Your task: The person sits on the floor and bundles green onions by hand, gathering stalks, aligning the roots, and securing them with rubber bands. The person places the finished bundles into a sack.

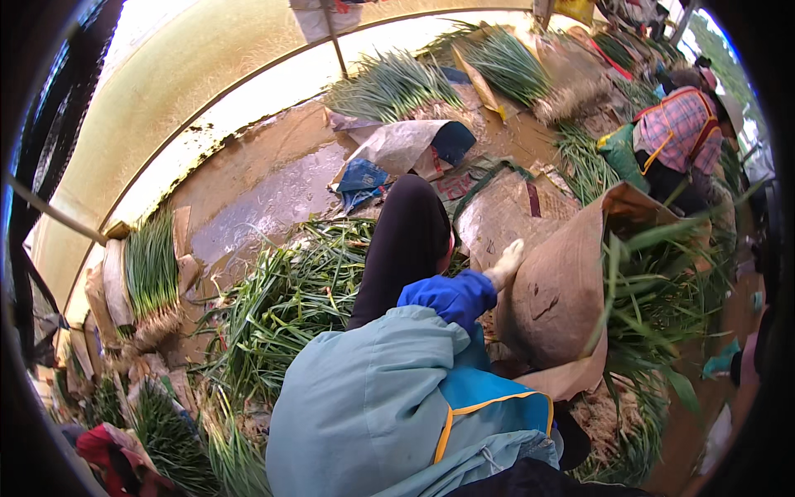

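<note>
My left hand, pale or gloved, reaches out of a blue cuff. It lies against the outer side of a brown curved sheet, perhaps woven sacking, with its fingers stretched out. Long green leaves, blurred in part, spread from the far side of this sheet. Below them, pale roots show beside a blue apron with yellow trim. My right hand is out of view.
Loose green leaves are heaped left of my dark-clad knee. Scallion-like bundles stand along the plastic wall. Wet muddy ground lies between. A person in a checked shirt bends at the upper right.
</note>
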The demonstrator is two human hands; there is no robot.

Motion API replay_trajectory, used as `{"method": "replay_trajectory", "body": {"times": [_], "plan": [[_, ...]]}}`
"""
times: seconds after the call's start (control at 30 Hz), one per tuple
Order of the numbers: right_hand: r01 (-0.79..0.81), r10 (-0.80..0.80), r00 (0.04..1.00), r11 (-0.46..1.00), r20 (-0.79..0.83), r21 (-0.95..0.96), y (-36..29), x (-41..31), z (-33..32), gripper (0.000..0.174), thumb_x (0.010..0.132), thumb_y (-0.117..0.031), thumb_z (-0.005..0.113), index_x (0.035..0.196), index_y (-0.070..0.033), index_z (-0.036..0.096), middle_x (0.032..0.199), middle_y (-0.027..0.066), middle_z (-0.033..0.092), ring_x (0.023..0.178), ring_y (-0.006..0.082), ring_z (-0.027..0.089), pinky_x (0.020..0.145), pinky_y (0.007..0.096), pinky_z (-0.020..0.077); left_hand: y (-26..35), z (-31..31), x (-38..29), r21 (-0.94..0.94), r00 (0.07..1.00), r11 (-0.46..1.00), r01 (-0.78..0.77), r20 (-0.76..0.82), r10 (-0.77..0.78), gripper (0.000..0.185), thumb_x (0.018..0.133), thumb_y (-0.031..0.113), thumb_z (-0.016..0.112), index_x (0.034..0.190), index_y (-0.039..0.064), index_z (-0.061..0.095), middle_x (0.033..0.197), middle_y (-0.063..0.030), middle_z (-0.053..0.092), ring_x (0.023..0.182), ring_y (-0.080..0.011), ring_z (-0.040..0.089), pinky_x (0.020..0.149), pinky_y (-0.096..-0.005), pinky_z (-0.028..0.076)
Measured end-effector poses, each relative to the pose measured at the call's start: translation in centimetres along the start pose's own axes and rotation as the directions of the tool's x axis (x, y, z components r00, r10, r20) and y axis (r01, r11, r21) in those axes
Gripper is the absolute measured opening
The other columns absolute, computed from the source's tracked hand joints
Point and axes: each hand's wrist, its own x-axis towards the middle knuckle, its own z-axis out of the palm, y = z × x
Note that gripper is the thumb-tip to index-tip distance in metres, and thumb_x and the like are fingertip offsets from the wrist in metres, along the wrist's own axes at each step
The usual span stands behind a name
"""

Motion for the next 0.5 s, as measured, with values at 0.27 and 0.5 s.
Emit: {"method": "replay_trajectory", "body": {"times": [0.27, 0.5], "plan": [[0.110, -0.080, 0.984, 0.976, 0.161, -0.187, -1.2, 3.2, 4.1, 0.044, 0.090, -0.031, 0.060, 0.121, 0.000, 0.055, 0.113, 0.0132, 0.062, 0.099, 0.0250, 0.058, 0.088, 0.0352, 0.0462, -0.8, -0.9, -6.6, -0.259, 0.890, 0.857, 0.446, 0.026, -0.456, 0.043, 0.097, 0.033, 0.040, 0.126, 0.002, 0.050, 0.124, -0.0152, 0.055, 0.117, -0.0268, 0.049, 0.100, -0.0373, 0.037], [0.470, -0.376, 0.876, 0.803, 0.301, -0.366, 1.0, 6.0, 15.1, 0.022, 0.090, -0.016, 0.059, 0.097, 0.005, 0.062, 0.087, 0.0137, 0.066, 0.078, 0.0243, 0.062, 0.072, 0.0336, 0.0474, -0.4, -4.3, -1.6, -0.248, 0.860, 0.824, 0.509, 0.091, -0.503, 0.043, 0.097, 0.033, 0.041, 0.126, 0.002, 0.049, 0.125, -0.0147, 0.054, 0.118, -0.0263, 0.048, 0.100, -0.0370, 0.037]]}}
